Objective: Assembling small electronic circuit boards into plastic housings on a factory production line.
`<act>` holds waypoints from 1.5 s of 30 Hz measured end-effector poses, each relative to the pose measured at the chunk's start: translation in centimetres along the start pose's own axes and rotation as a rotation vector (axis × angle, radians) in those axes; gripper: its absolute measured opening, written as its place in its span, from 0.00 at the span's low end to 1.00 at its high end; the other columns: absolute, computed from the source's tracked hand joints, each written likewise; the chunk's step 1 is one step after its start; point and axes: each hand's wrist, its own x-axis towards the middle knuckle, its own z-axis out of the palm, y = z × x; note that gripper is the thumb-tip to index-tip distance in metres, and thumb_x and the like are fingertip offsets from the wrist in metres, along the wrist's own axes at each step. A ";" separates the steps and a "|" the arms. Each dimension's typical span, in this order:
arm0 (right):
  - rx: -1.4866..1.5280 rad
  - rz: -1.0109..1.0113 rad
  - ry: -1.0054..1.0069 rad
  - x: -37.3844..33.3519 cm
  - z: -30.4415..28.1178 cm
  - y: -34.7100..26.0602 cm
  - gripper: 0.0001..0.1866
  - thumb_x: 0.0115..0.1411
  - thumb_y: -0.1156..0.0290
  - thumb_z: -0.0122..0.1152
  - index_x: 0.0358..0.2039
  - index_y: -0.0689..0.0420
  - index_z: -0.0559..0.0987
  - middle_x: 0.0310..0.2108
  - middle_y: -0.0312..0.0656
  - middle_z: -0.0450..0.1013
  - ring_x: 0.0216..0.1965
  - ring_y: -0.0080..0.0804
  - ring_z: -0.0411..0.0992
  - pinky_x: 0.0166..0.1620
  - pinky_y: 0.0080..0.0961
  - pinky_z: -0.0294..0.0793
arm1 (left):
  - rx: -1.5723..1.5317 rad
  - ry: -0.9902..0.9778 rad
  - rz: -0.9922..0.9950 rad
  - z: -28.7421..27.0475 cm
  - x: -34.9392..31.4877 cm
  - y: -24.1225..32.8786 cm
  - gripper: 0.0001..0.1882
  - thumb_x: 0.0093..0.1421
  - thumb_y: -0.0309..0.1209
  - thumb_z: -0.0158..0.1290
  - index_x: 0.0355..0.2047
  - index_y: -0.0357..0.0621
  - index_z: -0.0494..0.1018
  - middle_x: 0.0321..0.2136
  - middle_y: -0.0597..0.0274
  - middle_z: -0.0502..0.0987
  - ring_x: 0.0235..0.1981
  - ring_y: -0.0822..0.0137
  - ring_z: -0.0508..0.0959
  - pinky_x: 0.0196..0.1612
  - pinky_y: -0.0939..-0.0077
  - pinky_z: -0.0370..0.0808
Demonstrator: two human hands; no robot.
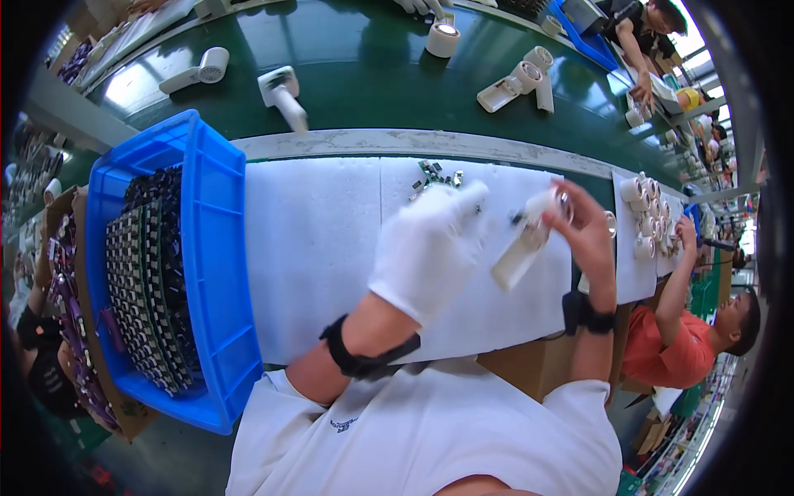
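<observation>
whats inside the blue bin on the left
The blue bin holds dense rows of small dark circuit boards stacked on edge. They cover its floor, so anything beneath them cannot be seen.

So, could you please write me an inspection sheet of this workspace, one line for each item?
Surface: white foam mat on the bench, beside a green conveyor belt.
Job's things: white hair-dryer body, held above the mat.
Clutter: small pile of dark parts at the mat's far edge; blue bin full of dark circuit boards at the left; white round parts at the right.
Grips: left hand, in a white glove, close to the dryer body; right hand, bare, holds its upper end.
Cables: nothing seen.
Surroundings: more white dryer bodies on the belt; a co-worker in an orange shirt at the right, others further away.
</observation>
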 end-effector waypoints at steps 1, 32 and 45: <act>0.075 0.028 0.008 1.6 -0.4 -0.2 0.31 0.58 0.65 0.70 0.60 0.60 0.71 0.48 0.41 0.76 0.46 0.25 0.74 0.53 0.24 0.73 | -0.001 0.011 0.003 -0.7 0.8 -0.7 0.17 0.56 0.30 0.63 0.47 0.41 0.79 0.32 0.50 0.79 0.31 0.56 0.80 0.38 0.71 0.77; -0.102 -0.188 -0.046 13.2 -0.7 -3.5 0.23 0.64 0.60 0.63 0.56 0.59 0.75 0.47 0.36 0.75 0.43 0.23 0.74 0.47 0.20 0.74 | -0.234 -0.146 -0.167 -1.4 2.1 -7.8 0.12 0.50 0.28 0.64 0.37 0.44 0.83 0.33 0.52 0.81 0.38 0.56 0.81 0.43 0.68 0.76; -0.596 -0.474 0.395 -5.3 5.0 -3.9 0.23 0.53 0.71 0.71 0.51 0.50 0.80 0.33 0.41 0.76 0.32 0.34 0.74 0.38 0.25 0.73 | -0.518 -0.019 -0.180 -1.0 2.8 -4.3 0.13 0.57 0.26 0.64 0.44 0.43 0.82 0.33 0.66 0.82 0.28 0.79 0.75 0.31 0.85 0.72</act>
